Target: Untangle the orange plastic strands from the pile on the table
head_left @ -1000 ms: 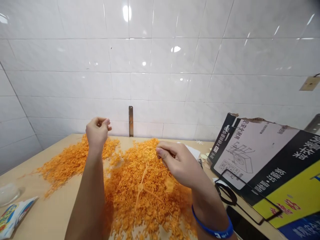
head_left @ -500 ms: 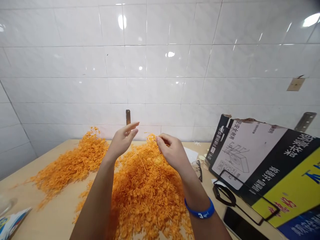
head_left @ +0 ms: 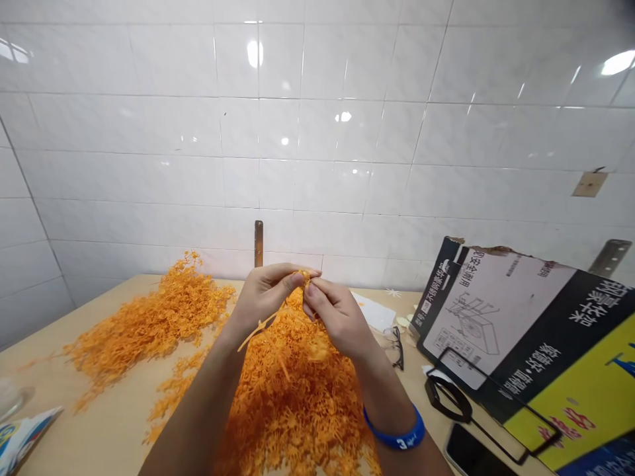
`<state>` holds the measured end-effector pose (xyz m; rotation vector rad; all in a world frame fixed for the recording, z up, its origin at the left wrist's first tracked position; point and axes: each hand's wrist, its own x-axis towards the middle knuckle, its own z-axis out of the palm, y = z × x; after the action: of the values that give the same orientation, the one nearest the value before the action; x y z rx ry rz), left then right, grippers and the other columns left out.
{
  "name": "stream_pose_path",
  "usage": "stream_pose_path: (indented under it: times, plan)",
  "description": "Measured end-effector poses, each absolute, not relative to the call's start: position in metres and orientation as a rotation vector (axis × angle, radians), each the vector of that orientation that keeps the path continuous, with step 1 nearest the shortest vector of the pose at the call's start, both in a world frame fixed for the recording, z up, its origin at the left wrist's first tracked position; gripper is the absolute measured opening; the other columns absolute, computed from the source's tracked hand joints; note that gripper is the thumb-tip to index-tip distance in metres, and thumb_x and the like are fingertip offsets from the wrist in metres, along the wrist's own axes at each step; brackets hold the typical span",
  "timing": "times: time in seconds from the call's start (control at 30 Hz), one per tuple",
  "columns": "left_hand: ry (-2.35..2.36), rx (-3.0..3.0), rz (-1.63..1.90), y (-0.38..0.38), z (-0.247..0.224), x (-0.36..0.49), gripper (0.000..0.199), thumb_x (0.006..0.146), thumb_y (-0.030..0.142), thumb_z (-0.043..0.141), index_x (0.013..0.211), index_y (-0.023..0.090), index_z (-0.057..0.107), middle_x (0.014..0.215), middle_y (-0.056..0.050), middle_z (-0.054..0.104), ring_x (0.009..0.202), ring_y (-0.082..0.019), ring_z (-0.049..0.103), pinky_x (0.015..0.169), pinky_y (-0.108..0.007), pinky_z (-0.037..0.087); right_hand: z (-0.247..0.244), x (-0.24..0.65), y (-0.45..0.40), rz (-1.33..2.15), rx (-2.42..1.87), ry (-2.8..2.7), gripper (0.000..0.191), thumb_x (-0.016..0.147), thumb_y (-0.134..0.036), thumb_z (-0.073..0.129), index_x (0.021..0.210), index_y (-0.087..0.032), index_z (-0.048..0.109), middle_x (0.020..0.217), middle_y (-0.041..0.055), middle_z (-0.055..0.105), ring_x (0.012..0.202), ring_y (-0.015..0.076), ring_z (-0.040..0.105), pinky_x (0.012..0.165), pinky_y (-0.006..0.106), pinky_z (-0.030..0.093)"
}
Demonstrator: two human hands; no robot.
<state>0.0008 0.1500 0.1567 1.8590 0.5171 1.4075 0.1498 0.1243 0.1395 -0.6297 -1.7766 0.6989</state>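
Observation:
My left hand (head_left: pixel 265 294) pinches a small orange plastic piece (head_left: pixel 305 274) between thumb and fingers. Right beside it, my right hand (head_left: pixel 340 316) has its thumb and fingers closed on the same piece, and the fingertips of both hands nearly touch. A thin orange strip (head_left: pixel 256 330) sticks out below my left hand. Under both hands lies a large heap of orange plastic flower-like sprigs (head_left: pixel 297 390). To the left, a second orange pile (head_left: pixel 153 317) spreads over the table. A blue wristband (head_left: pixel 397 437) circles my right wrist.
On the wooden table (head_left: pixel 109 410), a black-and-yellow cardboard box (head_left: pixel 526 330) stands at the right, with a black wire frame, a black watch (head_left: pixel 449 398), a phone (head_left: pixel 476 453) and glasses (head_left: pixel 398 347) near it. A packet (head_left: pixel 24 436) lies at the lower left. The tiled wall rises behind.
My left hand has moved right and closed on the orange piece at my right fingertips; before, it was open and apart. The view has shifted slightly.

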Motion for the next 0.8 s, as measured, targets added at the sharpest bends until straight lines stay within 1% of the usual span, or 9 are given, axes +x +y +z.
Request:
stream_pose_path:
  times: [0.07,0.17,0.27,0.33,0.43,0.53,0.63,0.7,0.8]
  plan:
    - [0.484,1.616,1.498,0.150,0.158,0.002,0.028,0.082,0.044,0.067,0.078,0.016,0.068,0.071,-0.004,0.070,0.067,-0.015,0.067,0.068,-0.030,0.058,0.137,0.145,0.122,0.693,-0.563,-1.822,0.040,0.097,-0.043,0.040,0.063,-0.021,0.036,0.058,-0.0035,0.035,0.052,0.0107,0.031,0.051,0.027,0.027]
    - [0.528,1.343,1.736,0.153,0.165,-0.010,0.032,0.081,0.048,0.064,0.074,0.018,0.056,0.046,0.008,0.045,0.043,-0.008,0.051,0.060,-0.027,0.056,0.134,0.140,0.120,0.745,-0.533,-1.924,0.041,0.096,-0.045,0.041,0.063,-0.021,0.037,0.060,-0.0028,0.036,0.053,0.0108,0.031,0.051,0.027,0.027]
    - [0.842,1.572,1.785,0.159,0.171,-0.031,0.027,0.085,0.043,0.058,0.077,0.017,0.058,0.054,0.004,0.053,0.052,-0.011,0.058,0.063,-0.026,0.054,0.134,0.141,0.128,0.846,-0.546,-1.752,0.042,0.094,-0.049,0.044,0.063,-0.021,0.038,0.059,-0.0029,0.037,0.053,0.0113,0.033,0.053,0.027,0.030]
    - [1.165,1.855,1.525,0.165,0.168,-0.043,0.025,0.085,0.037,0.053,0.088,0.016,0.066,0.066,-0.003,0.065,0.060,-0.015,0.063,0.055,-0.024,0.049,0.133,0.143,0.136,0.909,-0.587,-1.581,0.040,0.091,-0.049,0.047,0.064,-0.022,0.040,0.058,-0.0032,0.038,0.053,0.0117,0.035,0.054,0.027,0.032]
    - [1.545,2.098,0.946,0.182,0.153,-0.055,0.041,0.080,0.034,0.055,0.118,0.022,0.066,0.096,-0.009,0.074,0.070,-0.022,0.068,0.047,-0.024,0.042,0.132,0.146,0.146,0.934,-0.679,-1.419,0.034,0.088,-0.046,0.051,0.066,-0.021,0.044,0.059,-0.0024,0.043,0.057,0.0129,0.039,0.056,0.027,0.035]
    - [1.607,2.227,0.626,0.200,0.139,-0.056,0.057,0.076,0.038,0.062,0.132,0.026,0.058,0.131,-0.011,0.063,0.105,-0.032,0.066,0.072,-0.031,0.052,0.129,0.146,0.154,0.853,-0.745,-1.328,0.032,0.085,-0.047,0.051,0.067,-0.021,0.046,0.065,-0.0004,0.048,0.065,0.0146,0.045,0.062,0.026,0.040]
    - [1.476,2.274,0.661,0.204,0.136,-0.048,0.049,0.089,0.045,0.048,0.133,0.025,0.057,0.142,-0.010,0.052,0.131,-0.032,0.049,0.103,-0.042,0.041,0.124,0.144,0.159,0.816,-0.784,-1.228,0.030,0.084,-0.048,0.053,0.070,-0.021,0.049,0.074,0.0009,0.052,0.072,0.0152,0.049,0.066,0.026,0.043]
    - [1.256,2.249,0.781,0.197,0.141,-0.039,0.052,0.093,0.051,0.037,0.134,0.024,0.056,0.145,-0.009,0.049,0.135,-0.029,0.045,0.109,-0.043,0.036,0.122,0.142,0.161,0.829,-0.766,-1.144,0.025,0.083,-0.043,0.054,0.072,-0.021,0.049,0.077,0.0002,0.051,0.074,0.0142,0.049,0.068,0.025,0.042]
    - [0.853,2.190,0.907,0.180,0.147,-0.020,0.063,0.089,0.059,0.045,0.140,0.023,0.050,0.152,-0.008,0.040,0.140,-0.027,0.039,0.110,-0.042,0.038,0.120,0.136,0.160,0.819,-0.701,-1.038,0.019,0.085,-0.036,0.052,0.073,-0.021,0.049,0.079,-0.0014,0.049,0.077,0.0122,0.049,0.074,0.024,0.042]
